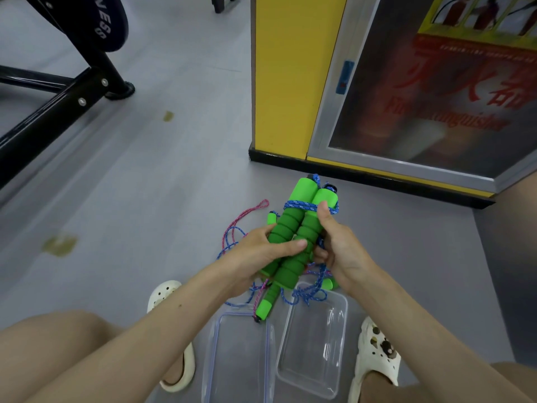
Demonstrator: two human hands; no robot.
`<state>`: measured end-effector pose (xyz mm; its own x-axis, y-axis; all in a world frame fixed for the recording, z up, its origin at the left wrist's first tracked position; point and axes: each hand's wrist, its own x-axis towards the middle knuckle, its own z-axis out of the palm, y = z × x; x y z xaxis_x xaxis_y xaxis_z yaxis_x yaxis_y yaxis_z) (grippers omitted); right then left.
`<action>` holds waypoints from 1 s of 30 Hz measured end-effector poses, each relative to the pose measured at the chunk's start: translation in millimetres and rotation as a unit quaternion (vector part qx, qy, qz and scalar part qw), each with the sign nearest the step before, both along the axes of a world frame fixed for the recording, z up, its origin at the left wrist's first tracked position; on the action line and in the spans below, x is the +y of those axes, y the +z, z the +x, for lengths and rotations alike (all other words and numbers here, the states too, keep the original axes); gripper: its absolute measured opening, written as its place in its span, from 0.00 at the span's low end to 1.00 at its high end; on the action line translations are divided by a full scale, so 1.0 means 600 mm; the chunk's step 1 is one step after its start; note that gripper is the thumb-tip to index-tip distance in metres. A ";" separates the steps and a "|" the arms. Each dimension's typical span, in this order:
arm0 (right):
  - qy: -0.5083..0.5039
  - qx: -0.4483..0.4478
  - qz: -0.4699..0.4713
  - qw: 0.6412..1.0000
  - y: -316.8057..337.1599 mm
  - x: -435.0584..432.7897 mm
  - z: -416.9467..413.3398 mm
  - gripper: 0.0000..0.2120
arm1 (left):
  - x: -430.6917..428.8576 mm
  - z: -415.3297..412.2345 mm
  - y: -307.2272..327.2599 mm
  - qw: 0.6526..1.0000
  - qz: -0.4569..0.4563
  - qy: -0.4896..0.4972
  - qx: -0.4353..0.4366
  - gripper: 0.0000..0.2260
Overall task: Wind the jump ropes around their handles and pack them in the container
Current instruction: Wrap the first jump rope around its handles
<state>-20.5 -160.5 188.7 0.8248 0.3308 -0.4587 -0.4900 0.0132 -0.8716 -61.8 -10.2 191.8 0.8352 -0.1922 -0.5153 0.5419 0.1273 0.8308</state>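
Above the grey floor (151, 181), head view: left hand (261, 251) and right hand (340, 245) held a pair of green foam handles (293, 228) side by side, top ends pointing away from the person. Left hand was wrapped round the lower halves, thumb across the front. Right hand gripped from the right, thumb pressing the blue rope (299, 204) turns wound near the top. Loose rope (232, 237), blue and pink, lay tangled underneath. Clear container (313, 373) sat open near the feet, lid (241, 359) just beside it on the left.
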 end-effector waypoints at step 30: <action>0.093 -0.126 -0.233 0.960 0.011 -0.011 0.008 0.09 | 0.019 0.014 -0.005 0.788 0.574 0.029 -0.220 0.19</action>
<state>-15.9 -166.8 195.3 0.8757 0.2903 -0.3858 -0.2184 -0.4746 -0.8527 -53.4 0.9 189.0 0.9717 0.2353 0.0205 0.1901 -0.8307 0.5232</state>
